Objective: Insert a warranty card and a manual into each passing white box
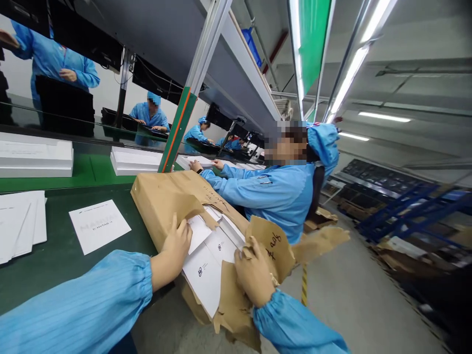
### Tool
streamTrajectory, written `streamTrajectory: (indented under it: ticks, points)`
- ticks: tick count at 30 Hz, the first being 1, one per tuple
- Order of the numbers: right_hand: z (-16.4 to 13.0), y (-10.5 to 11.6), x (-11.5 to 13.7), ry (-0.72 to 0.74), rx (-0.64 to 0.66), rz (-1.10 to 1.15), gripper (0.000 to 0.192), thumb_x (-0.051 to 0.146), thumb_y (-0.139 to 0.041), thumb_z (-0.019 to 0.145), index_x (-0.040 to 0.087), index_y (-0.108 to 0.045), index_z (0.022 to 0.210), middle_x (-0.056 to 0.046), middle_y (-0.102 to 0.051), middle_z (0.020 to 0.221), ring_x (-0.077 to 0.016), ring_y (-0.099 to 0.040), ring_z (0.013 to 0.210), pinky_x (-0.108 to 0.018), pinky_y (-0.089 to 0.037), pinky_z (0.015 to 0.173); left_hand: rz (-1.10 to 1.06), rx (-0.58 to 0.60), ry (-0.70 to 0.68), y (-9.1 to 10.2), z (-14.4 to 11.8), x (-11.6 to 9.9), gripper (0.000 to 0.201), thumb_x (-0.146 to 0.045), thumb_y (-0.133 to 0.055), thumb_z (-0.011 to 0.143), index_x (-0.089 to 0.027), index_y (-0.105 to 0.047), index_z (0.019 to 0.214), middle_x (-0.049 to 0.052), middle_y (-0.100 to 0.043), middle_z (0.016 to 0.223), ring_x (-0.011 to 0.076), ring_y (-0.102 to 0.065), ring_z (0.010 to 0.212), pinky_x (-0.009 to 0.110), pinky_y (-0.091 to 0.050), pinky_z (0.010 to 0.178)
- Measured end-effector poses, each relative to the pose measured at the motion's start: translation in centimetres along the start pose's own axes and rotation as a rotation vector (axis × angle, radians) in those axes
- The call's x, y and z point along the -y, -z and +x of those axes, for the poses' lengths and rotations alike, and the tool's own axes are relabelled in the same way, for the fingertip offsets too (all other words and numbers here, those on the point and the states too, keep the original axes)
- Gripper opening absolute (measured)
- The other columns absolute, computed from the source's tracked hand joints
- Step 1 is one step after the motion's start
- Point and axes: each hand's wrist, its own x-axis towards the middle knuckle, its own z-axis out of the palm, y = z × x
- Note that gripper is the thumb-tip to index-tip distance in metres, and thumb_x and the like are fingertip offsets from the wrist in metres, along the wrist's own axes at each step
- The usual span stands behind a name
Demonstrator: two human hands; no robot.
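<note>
A parcel wrapped in brown kraft paper lies at the edge of the green table. Its wrapping is torn open, and white printed booklets show inside. My left hand presses flat on the parcel beside the torn opening, fingers touching the white booklets. My right hand grips a torn flap of brown paper with handwriting on it, pulled away from the stack.
A white leaflet and a pile of white sheets lie on the table to the left. White boxes sit on the green conveyor. A co-worker in blue works close on the right; others stand beyond.
</note>
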Motion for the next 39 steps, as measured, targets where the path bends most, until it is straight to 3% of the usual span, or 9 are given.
streamTrajectory:
  ticks: [6, 10, 15, 20, 24, 27, 30, 34, 39]
  points:
    - [0.2, -0.2, 4.9, 0.199, -0.035, -0.282, 0.028, 0.003, -0.040, 0.065, 0.008, -0.061, 0.084, -0.014, -0.062, 0.084, -0.0252, -0.053, 0.084, -0.040, -0.025, 0.091, -0.007, 0.106, 0.005, 0.2, -0.1, 0.3, 0.037, -0.011, -0.038, 0.073, -0.007, -0.045, 0.109, 0.015, -0.058, 0.094, 0.0231, -0.050, 0.087, 0.056, -0.015, 0.089]
    - [-0.2, 1.3, 5.9, 0.242, -0.237, -0.076, 0.028, 0.007, -0.034, 0.074, 0.010, -0.057, 0.089, -0.013, -0.056, 0.102, -0.0232, -0.050, 0.087, -0.039, -0.031, 0.083, -0.117, 0.090, -0.022, 1.8, 0.0, 1.7, 0.036, -0.013, -0.042, 0.071, -0.009, -0.046, 0.106, 0.015, -0.059, 0.089, 0.0256, -0.050, 0.088, 0.057, -0.022, 0.083]
    - [-0.7, 2.9, 7.6, 0.445, -0.320, 0.262, 0.025, 0.005, -0.035, 0.076, 0.011, -0.057, 0.085, -0.009, -0.062, 0.088, -0.0181, -0.052, 0.083, -0.031, -0.038, 0.075, -0.158, 0.058, -0.008, 3.9, 1.0, 3.3, 0.026, -0.013, -0.049, 0.065, -0.012, -0.053, 0.091, 0.013, -0.061, 0.077, 0.0285, -0.050, 0.087, 0.057, -0.023, 0.079]
    - [-0.3, 2.6, 8.9, 0.269, -0.189, 0.692, 0.026, 0.008, -0.038, 0.075, 0.013, -0.053, 0.095, -0.012, -0.059, 0.091, -0.0204, -0.053, 0.081, -0.032, -0.043, 0.066, -0.096, -0.054, -0.041, 4.3, 1.4, 4.2, 0.021, -0.013, -0.049, 0.064, -0.014, -0.052, 0.085, 0.010, -0.062, 0.069, 0.0241, -0.052, 0.075, 0.055, -0.018, 0.083]
    - [1.6, 1.1, 9.2, -0.295, 0.084, 1.499, 0.023, 0.021, -0.042, 0.077, 0.020, -0.050, 0.099, -0.007, -0.057, 0.095, -0.0167, -0.053, 0.087, -0.032, -0.041, 0.077, -0.066, -0.115, -0.056, 4.3, 1.2, 4.7, 0.023, -0.016, -0.045, 0.068, -0.013, -0.050, 0.090, 0.011, -0.062, 0.070, 0.0242, -0.051, 0.081, 0.053, -0.019, 0.084]
    - [3.9, 0.1, 8.8, -0.621, 0.085, 1.996, 0.033, 0.029, -0.057, 0.067, 0.018, -0.050, 0.097, -0.007, -0.054, 0.101, -0.0171, -0.049, 0.095, -0.032, -0.035, 0.085, -0.054, -0.133, -0.055, 4.3, 1.1, 5.0, 0.025, -0.017, -0.043, 0.069, -0.013, -0.048, 0.093, 0.011, -0.062, 0.071, 0.0243, -0.050, 0.083, 0.052, -0.022, 0.083]
    - [6.1, -0.7, 8.5, -0.780, 0.068, 2.358, 0.031, 0.039, -0.057, 0.065, 0.013, -0.056, 0.083, -0.008, -0.058, 0.088, -0.0168, -0.051, 0.091, -0.029, -0.036, 0.084, -0.048, -0.164, -0.057, 4.0, 1.0, 5.1, 0.028, -0.018, -0.044, 0.069, -0.013, -0.047, 0.097, 0.009, -0.061, 0.070, 0.0235, -0.051, 0.082, 0.051, -0.023, 0.084]
    - [8.4, -1.0, 8.8, -0.854, 0.020, 2.529, 0.031, 0.043, -0.053, 0.067, 0.016, -0.055, 0.082, -0.002, -0.059, 0.074, -0.0138, -0.054, 0.079, -0.027, -0.042, 0.076, -0.023, -0.259, -0.063, 3.2, 0.7, 4.9, 0.027, -0.021, -0.036, 0.075, -0.013, -0.046, 0.100, 0.010, -0.061, 0.074, 0.0222, -0.050, 0.083, 0.050, -0.025, 0.084]
    - [9.6, 0.4, 9.0, -0.837, 0.152, 2.508, 0.041, 0.052, -0.043, 0.069, 0.018, -0.054, 0.087, -0.004, -0.060, 0.082, -0.0186, -0.054, 0.082, -0.035, -0.044, 0.069, 0.018, -0.376, -0.018, 1.9, -0.5, 4.4, 0.027, -0.020, -0.029, 0.079, -0.014, -0.046, 0.100, 0.013, -0.058, 0.088, 0.0236, -0.047, 0.093, 0.049, -0.028, 0.083]
